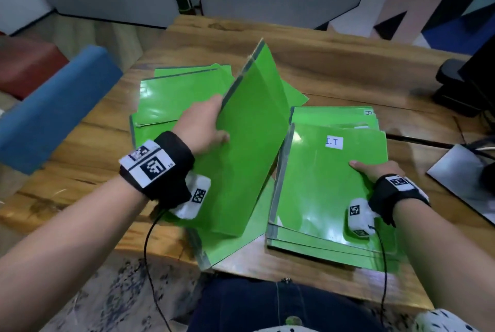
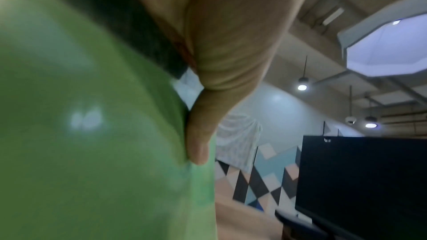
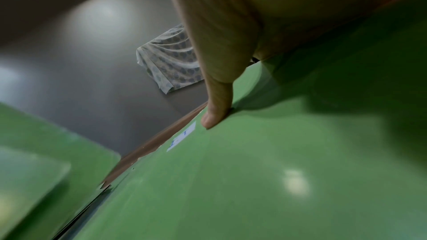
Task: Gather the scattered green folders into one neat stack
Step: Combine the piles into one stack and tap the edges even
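- The left hand (image 1: 206, 124) shows only its back and thumb in the head view; its fingers lie behind the raised folder (image 1: 249, 149).
- The left wrist view blurs that folder (image 2: 97, 134) to a green smear, with only the thumb (image 2: 198, 145) visible.
- The right hand (image 1: 375, 171) shows a thumb on the stack's top folder (image 1: 329, 184); its other fingers are hidden.
- The folders lower in the stack (image 1: 321, 246) show edges only.
- A far label (image 1: 368, 112) is too small to read.
- The monitor (image 1: 479, 63) is cut off by the frame edge.
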Available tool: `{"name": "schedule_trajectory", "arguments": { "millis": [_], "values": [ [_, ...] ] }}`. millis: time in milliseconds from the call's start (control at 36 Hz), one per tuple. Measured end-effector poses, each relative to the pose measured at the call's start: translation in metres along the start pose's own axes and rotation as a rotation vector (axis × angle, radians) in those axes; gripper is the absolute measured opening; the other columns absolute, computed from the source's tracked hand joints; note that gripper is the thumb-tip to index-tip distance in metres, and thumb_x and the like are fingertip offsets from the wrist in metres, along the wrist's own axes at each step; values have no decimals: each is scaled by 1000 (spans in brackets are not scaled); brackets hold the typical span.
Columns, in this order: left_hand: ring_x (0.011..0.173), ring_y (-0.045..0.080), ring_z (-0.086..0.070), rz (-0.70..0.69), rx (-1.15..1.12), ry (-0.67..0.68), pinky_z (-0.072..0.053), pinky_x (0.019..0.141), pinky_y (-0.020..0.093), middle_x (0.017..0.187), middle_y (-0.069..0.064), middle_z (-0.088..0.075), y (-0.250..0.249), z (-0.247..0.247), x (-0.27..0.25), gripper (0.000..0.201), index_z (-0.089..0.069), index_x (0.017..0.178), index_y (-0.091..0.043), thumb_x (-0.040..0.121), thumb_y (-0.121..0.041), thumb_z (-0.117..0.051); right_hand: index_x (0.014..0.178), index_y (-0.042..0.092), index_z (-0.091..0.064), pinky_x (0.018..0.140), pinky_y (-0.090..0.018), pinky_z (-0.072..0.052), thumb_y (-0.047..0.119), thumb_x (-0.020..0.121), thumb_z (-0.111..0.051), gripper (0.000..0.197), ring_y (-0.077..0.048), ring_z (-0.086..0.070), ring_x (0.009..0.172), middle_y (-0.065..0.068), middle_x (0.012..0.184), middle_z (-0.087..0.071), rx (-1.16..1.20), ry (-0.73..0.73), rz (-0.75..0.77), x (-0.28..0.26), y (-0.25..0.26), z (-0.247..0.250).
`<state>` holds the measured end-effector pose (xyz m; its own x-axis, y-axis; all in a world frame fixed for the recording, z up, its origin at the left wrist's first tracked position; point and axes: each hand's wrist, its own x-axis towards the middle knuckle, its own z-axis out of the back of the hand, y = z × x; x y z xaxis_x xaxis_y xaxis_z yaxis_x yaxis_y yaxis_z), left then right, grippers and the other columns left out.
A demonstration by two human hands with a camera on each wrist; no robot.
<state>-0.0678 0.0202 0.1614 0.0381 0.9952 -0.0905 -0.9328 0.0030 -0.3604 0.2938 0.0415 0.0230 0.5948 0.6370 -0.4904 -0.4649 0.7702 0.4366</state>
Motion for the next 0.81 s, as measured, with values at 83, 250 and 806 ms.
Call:
{"name": "schedule_trajectory", "arguments": {
  "millis": [83, 250, 806],
  "values": [
    [110, 26, -55, -53, -122, -96, -44, 92, 35, 122, 10, -58, -7, 24, 15, 61, -45, 126, -8, 76, -20, -77, 123, -3, -53, 71, -33, -43, 53, 70, -76, 81, -36, -61, 102, -22, 122, -59, -6, 27, 0, 1, -3, 0],
    [103, 30, -63, 84, -578, -19, -50, 90, 47, 113, 9, -65, 1, 30, 47, 64, -52, 120, -11, 65, -20, -84, 123, -3, -52, 80, -35, -46, 52, 74, -72, 76, -36, -59, 107, -21, 124, -59, 4, 75, 13, 6, -12, -1],
    [102, 27, -56, 408, -432, 362, -49, 81, 35, 118, 14, -54, 10, -144, 60, 71, -32, 134, -3, 80, -25, -72, 135, -2, -39, 95, -46, -43, 50, 79, -69, 83, -38, -51, 118, -20, 136, -48, 51, 92, -41, 14, -15, -6]
  ]
}}
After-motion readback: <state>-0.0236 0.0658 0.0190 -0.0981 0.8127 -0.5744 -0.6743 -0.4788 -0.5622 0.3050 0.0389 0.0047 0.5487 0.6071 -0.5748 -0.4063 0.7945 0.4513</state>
